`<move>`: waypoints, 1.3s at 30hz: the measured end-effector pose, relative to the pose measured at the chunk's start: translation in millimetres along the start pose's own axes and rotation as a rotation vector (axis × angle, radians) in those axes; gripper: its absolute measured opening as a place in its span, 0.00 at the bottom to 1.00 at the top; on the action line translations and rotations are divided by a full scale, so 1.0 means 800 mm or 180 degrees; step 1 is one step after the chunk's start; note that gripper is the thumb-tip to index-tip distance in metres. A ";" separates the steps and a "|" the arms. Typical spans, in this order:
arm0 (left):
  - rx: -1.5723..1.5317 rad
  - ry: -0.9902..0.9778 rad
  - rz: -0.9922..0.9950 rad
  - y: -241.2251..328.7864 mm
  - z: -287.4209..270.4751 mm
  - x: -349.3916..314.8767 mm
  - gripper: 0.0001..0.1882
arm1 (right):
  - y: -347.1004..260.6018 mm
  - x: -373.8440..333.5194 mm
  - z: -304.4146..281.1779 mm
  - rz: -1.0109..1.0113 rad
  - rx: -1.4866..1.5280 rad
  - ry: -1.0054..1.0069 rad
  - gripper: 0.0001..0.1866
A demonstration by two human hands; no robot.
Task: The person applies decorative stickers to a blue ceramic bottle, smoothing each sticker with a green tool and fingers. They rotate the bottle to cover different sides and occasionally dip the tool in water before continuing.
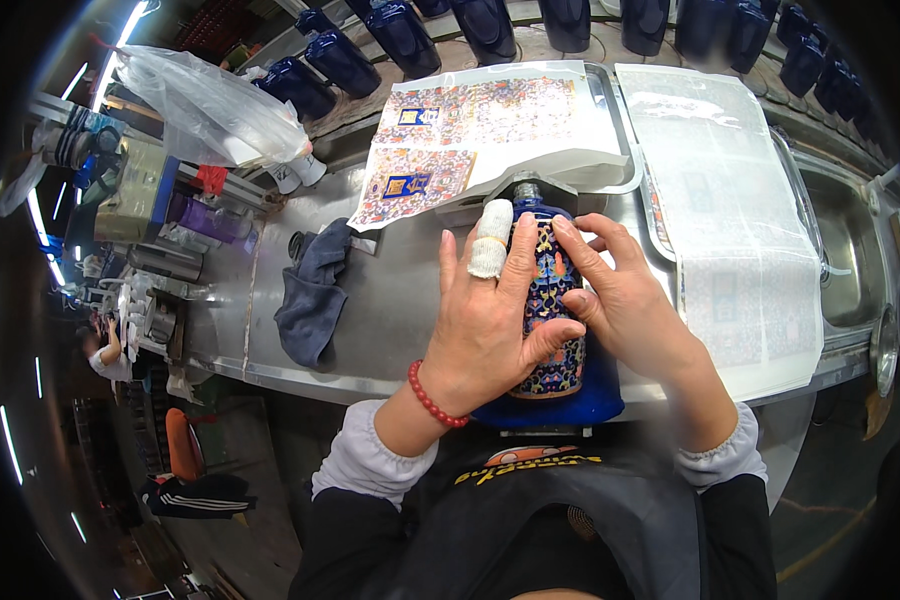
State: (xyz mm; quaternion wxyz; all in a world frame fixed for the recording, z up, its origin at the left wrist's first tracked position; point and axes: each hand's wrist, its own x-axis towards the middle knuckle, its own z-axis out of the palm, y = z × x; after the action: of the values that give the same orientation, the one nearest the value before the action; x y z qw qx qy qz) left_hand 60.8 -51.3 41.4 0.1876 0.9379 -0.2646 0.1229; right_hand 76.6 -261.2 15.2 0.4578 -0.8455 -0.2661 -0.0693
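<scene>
A dark blue bottle (551,335) with a colourful flower-patterned body lies in front of me, its narrow neck pointing away. My left hand (480,325) rests along its left side, fingers spread; a white wrap (490,240) covers one finger, and the thumb reaches across the bottle. From the right, my right hand (625,300) touches the same surface with bent fingertips and thumb held apart. Neither hand is wrapped round the bottle. A bright blue cloth (598,395) sits under its near end. At the neck is a grey metal block (567,196), partly hidden.
Patterned sheets (510,115) lie on a tray beyond the bottle. Translucent white sheets (730,220) cover another tray on the right, beside a metal sink (850,240). A dark grey cloth (313,290) lies left. Several glossy blue bottles (485,30) line the back.
</scene>
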 end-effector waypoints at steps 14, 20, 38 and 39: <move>-0.0476 0.0198 0.0070 0.020 0.011 -0.005 0.61 | 0.003 -0.003 0.002 0.0053 0.0020 -0.0075 0.32; -0.0135 0.0178 -0.0141 0.022 0.011 -0.033 0.58 | 0.005 -0.003 0.000 0.0026 -0.0108 -0.0153 0.32; 0.0108 0.0155 -0.0042 0.022 0.007 -0.027 0.58 | 0.003 -0.010 -0.003 -0.0334 -0.0374 -0.0009 0.30; 0.0104 0.0171 -0.0040 0.022 0.007 -0.027 0.58 | 0.003 -0.010 -0.003 -0.0330 -0.0351 -0.0003 0.30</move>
State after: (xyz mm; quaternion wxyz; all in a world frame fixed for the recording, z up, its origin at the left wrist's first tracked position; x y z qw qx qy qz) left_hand 34.0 -58.1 34.4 0.1800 0.9389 -0.2515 0.1511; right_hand 70.9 -267.3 12.0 0.4062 -0.8545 -0.3055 -0.1072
